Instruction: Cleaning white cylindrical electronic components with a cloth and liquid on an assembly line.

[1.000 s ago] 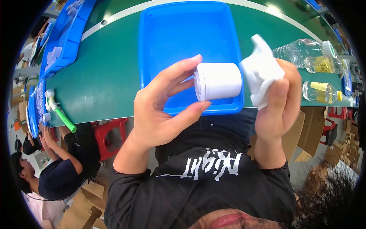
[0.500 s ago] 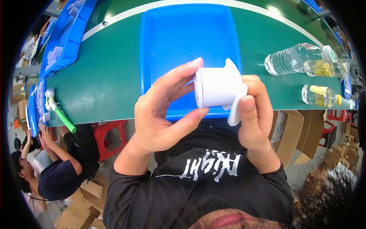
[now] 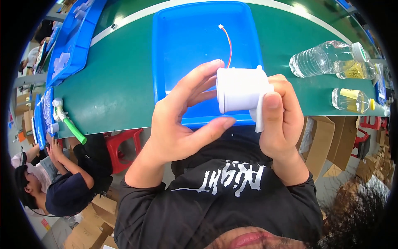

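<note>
Bottles lie on the right of the green bench, well apart from my hands. My right hand pinches white cloth against the white container, above the blue tray's near part. My left hand is spread wide around its left end, thumb clear. Beyond runs a red wire; a green-handled tool lies near left.
</note>
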The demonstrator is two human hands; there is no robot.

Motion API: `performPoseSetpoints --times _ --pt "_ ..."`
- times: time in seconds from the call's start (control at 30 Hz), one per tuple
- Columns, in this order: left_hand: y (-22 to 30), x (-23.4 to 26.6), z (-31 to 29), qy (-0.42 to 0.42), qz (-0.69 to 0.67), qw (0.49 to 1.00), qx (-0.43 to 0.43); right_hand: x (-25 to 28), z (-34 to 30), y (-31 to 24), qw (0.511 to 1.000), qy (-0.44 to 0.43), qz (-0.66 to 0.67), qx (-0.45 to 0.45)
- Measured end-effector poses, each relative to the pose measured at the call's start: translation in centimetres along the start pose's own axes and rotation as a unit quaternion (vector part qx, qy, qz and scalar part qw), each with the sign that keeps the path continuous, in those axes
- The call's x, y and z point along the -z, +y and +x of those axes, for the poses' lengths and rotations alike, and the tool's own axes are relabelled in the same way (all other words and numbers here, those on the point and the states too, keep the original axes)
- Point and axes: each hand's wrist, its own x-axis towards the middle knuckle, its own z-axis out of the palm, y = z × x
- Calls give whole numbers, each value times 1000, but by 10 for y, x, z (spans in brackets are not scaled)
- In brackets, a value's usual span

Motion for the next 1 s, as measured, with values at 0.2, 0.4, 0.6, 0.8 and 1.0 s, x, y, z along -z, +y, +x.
performPoseSetpoints --times 0.2,0.4,0.6,0.8,1.0 --pt "2 1 2 11 11 1000 7 -3 -2 3 998 -3 -44 33" --pt "0 16 5 -51 366 914 -168 -1 23 6 914 -9 240 -326" --pt "-5 27 4 -25 269 946 -179 3 25 17 785 41 481 -389" --pt "-14 22 -1 4 115 985 -132 20 18 16 920 56 326 -210" --pt "-11 19 -5 4 127 988 -92 -1 19 -6 923 -59 -289 247"
